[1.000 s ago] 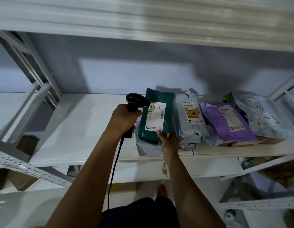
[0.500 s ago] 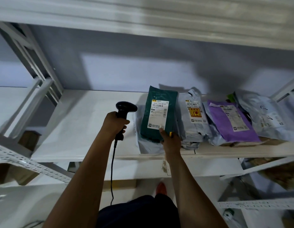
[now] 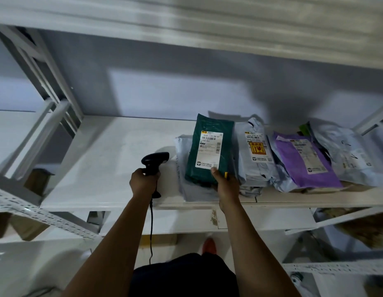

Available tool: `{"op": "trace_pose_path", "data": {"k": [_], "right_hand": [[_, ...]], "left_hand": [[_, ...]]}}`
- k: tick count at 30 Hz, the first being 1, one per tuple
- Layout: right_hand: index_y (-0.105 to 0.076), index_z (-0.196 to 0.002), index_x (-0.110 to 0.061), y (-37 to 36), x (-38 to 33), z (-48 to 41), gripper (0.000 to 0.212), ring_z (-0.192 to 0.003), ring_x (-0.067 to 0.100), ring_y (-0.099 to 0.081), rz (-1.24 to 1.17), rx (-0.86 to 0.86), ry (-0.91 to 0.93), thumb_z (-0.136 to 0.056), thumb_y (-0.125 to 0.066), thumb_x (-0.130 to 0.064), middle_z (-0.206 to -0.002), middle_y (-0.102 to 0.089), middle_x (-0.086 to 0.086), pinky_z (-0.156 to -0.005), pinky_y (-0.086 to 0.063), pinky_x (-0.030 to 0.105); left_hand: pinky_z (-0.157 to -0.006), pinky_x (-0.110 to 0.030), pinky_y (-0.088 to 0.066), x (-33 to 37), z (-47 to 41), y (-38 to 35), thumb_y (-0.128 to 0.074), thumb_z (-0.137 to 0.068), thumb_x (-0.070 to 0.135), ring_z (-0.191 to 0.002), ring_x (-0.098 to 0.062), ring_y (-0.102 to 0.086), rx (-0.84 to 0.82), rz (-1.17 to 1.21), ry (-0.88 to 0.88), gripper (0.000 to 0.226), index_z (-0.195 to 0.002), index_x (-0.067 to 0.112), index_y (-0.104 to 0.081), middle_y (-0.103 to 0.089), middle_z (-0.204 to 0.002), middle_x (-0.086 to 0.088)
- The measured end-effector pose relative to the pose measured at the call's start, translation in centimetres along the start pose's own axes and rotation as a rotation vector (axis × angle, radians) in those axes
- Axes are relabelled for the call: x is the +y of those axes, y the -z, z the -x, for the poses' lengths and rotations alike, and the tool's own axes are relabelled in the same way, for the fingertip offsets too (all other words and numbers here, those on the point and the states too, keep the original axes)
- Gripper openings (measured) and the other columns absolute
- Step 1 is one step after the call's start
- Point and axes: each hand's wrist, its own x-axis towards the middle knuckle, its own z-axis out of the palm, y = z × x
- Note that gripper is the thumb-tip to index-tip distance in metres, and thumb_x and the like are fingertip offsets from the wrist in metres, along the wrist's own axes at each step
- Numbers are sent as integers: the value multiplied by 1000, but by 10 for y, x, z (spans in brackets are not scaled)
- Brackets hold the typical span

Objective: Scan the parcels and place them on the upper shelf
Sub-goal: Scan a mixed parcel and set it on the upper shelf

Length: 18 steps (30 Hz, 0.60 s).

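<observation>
A dark green parcel (image 3: pixel 209 133) with a white label lies on top of a pale grey parcel (image 3: pixel 182 151) on the white shelf (image 3: pixel 113 163). My right hand (image 3: pixel 226 185) grips the green parcel's near edge, thumb on the label corner. My left hand (image 3: pixel 144 182) holds a black barcode scanner (image 3: pixel 155 161) just left of the parcels, its head pointing right and its cable hanging down. To the right lie a grey parcel with a yellow and red sticker (image 3: pixel 253 151), a purple parcel (image 3: pixel 302 161) and another grey parcel (image 3: pixel 345 155).
The left half of the shelf is bare. White metal uprights (image 3: pixel 46 86) stand at the left and an upright (image 3: pixel 370 118) at the right. Another shelf board (image 3: pixel 186 20) runs overhead. Lower shelves and brown cartons (image 3: pixel 36 181) sit below.
My left hand with the scanner has drawn back left and down, away from the green parcel's label. The green parcel has settled further onto the stack, still under my right hand.
</observation>
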Motion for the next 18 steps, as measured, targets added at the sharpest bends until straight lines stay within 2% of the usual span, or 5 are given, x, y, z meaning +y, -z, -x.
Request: {"op": "trace_pose_path", "data": {"k": [4, 6, 10, 14, 18], "right_hand": [[-66, -99, -30, -1, -1, 1, 18, -99, 7, -65, -10, 2, 1, -88, -79, -26, -101, -70, -15, -103, -54, 47], [-65, -103, -29, -2, -3, 2, 21, -101, 10, -65, -3, 16, 4, -88, -79, -27, -101, -68, -16, -103, -53, 46], [-65, -107, -28, -7, -5, 6, 27, -112, 21, -65, 33, 61, 0, -86, -81, -32, -102, -68, -14, -103, -53, 49], [-67, -124, -13, -12, -13, 11, 50, -117, 29, -64, 96, 154, -49, -84, -82, -38, -110, -66, -1, -101, -54, 51], [-68, -115, -17, -13, -10, 13, 47, -114, 31, -65, 121, 213, -62, -79, -85, -43, -112, -69, 3, -97, -56, 51]], "left_hand": [[-72, -28, -43, -3, -1, -3, -72, -92, 29, -69, -22, -61, 11, -5, -6, 20, -102, 13, -65, -66, -82, -5], [-70, -31, -48, 0, -3, -5, -67, -94, 32, -66, -24, -64, 15, -61, -11, 22, -92, 10, -63, -66, -72, -5], [-89, -42, -52, -11, -25, -14, -60, -91, 38, -96, -40, -66, 37, -224, -25, 32, -98, 8, -66, -70, -96, -16], [-81, -46, -56, -11, -19, -16, -54, -85, 24, -83, -42, -67, 27, -217, -121, 21, -90, 5, -63, -69, -87, -18], [-99, -42, -45, -1, 2, -12, -62, -83, 2, -117, -40, -52, 223, -212, -381, 37, -120, 2, -65, -60, -121, -22]]}}
